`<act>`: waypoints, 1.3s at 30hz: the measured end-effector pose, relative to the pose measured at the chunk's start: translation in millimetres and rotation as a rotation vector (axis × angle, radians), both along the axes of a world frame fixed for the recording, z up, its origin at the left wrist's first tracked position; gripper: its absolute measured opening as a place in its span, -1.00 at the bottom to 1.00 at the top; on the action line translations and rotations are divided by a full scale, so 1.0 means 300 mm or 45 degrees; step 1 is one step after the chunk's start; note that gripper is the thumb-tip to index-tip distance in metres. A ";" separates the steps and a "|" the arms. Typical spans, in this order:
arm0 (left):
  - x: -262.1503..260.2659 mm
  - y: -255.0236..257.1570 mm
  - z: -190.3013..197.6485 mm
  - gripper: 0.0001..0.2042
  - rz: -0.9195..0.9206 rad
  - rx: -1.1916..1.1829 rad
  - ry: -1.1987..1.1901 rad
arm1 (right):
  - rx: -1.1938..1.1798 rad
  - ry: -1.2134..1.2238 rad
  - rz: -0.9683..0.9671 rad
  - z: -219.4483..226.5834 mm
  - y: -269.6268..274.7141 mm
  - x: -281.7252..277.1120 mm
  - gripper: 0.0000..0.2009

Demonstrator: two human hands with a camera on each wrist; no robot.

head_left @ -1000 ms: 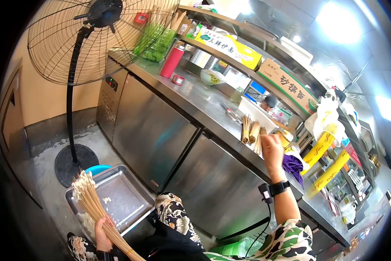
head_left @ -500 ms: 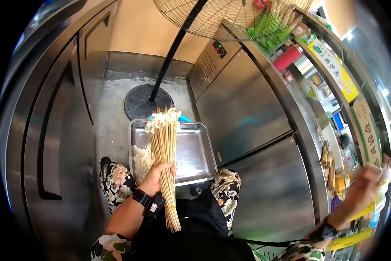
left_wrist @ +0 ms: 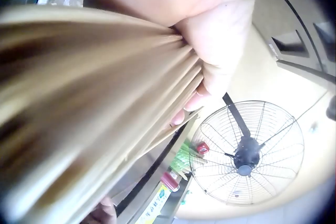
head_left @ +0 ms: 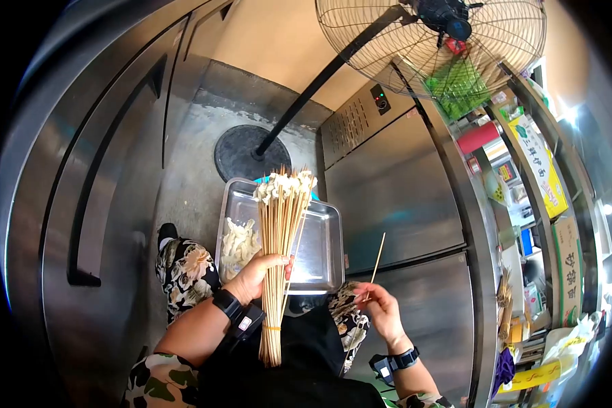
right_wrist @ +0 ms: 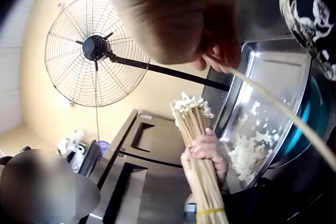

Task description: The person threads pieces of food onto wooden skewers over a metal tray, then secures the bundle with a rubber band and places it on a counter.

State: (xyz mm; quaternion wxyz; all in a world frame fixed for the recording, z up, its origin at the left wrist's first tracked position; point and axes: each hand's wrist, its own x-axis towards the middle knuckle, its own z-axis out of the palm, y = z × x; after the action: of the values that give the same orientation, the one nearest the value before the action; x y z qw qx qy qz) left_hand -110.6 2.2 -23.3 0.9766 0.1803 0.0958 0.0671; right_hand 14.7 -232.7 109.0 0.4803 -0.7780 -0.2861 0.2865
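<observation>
My left hand (head_left: pixel 259 273) grips a thick bundle of bamboo skewers (head_left: pixel 277 258) upright over my lap; their tips carry white food pieces (head_left: pixel 285 183). A yellow band ties the bundle near its lower end. In the left wrist view the skewers (left_wrist: pixel 89 119) fill the frame under my curled fingers (left_wrist: pixel 210 50). My right hand (head_left: pixel 381 309) pinches one bare skewer (head_left: pixel 374 264) that points up and away. The right wrist view shows that skewer (right_wrist: pixel 283 111) leaving my fingertips (right_wrist: pixel 218 58), with the bundle (right_wrist: pixel 197 150) beyond it.
A steel tray (head_left: pixel 323 262) with white food scraps (head_left: pixel 239 241) sits on the floor before my knees, over a blue basin. A pedestal fan (head_left: pixel 449 34) stands behind it. Steel counter cabinets (head_left: pixel 401 204) run along the right, and steel doors (head_left: pixel 95 170) on the left.
My right hand came back from the counter to my lap, now pinching a single skewer. The view swung from the counter down to the tray. The left hand kept its bundle.
</observation>
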 end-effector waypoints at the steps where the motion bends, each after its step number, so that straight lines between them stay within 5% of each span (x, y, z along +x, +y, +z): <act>1: 0.001 0.001 -0.003 -0.80 0.002 0.010 -0.012 | -0.125 -0.120 0.090 -0.025 -0.021 0.018 -0.61; 4: 0.011 -0.007 -0.002 -0.80 0.033 0.013 -0.095 | -0.565 -1.183 0.468 -0.066 -0.052 0.066 -0.70; 8: 0.017 -0.016 -0.001 -0.76 0.054 0.049 -0.079 | -0.709 -1.546 0.381 -0.067 -0.085 0.197 -0.80; 10: 0.012 -0.017 -0.007 -0.75 0.031 0.029 -0.073 | 0.223 -0.049 -0.479 -0.073 -0.062 0.334 -0.85; 11: 0.011 -0.011 -0.006 -0.75 0.014 0.019 -0.085 | 0.082 -0.730 -0.304 -0.029 -0.052 0.372 -0.85; 13: 0.012 -0.005 0.006 -0.74 0.001 0.032 -0.123 | -0.061 -1.067 -0.130 0.097 0.035 0.343 -0.84; 17: 0.011 0.000 -0.001 -0.67 -0.095 0.038 -0.193 | 0.436 -0.234 -0.182 0.279 0.256 0.117 -0.83; 22: -0.003 0.003 0.031 -0.63 -0.163 0.042 -0.284 | 0.628 -0.060 -0.011 0.291 0.393 -0.025 -0.85; 39: 0.002 -0.010 0.019 -0.64 -0.104 0.152 -0.247 | 0.295 -0.130 0.145 0.143 0.473 -0.102 -0.85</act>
State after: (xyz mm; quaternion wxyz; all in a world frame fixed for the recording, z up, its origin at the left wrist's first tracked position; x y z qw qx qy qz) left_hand -110.0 -0.8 -17.5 0.9708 0.2345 -0.0107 0.0499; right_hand -16.0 -90.8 151.9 0.5347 -0.7135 -0.3851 0.2382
